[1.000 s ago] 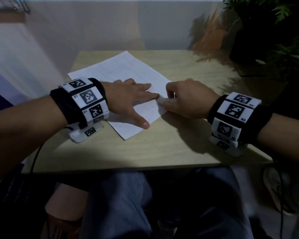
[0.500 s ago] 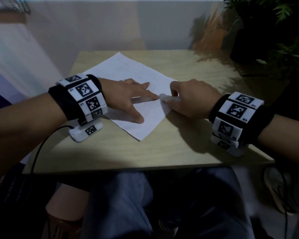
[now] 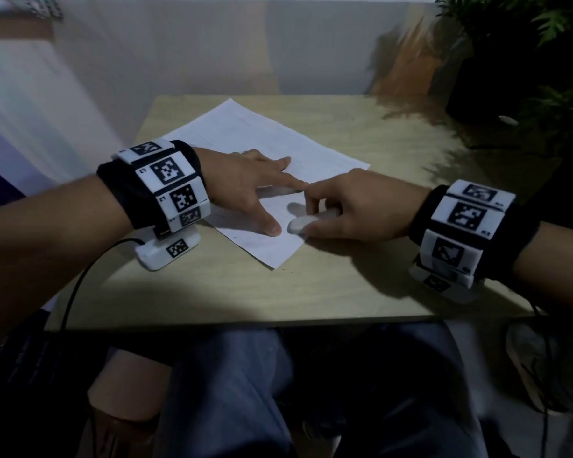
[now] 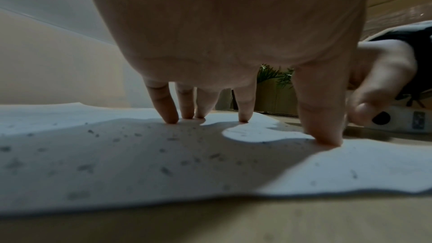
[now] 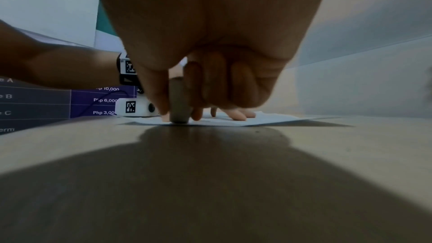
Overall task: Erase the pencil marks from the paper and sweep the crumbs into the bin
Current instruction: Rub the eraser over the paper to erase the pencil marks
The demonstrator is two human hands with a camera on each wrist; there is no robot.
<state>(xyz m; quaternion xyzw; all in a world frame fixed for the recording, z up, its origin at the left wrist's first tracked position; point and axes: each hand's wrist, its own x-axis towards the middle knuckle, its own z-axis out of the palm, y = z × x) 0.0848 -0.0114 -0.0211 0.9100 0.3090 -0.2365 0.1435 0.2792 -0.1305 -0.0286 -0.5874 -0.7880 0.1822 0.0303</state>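
While the left hand lies spread on the paper, fingertips and thumb pressing the sheet flat, the right hand pinches a pale eraser between thumb and curled fingers. Eraser tip meets the sheet near its near right edge, just beside the left thumb. Paper sits askew on the wooden table. Grey crumbs scattered across the sheet under the left palm. Tagged bands with cameras on both wrists. Potted plant at the far right. Bin not seen.
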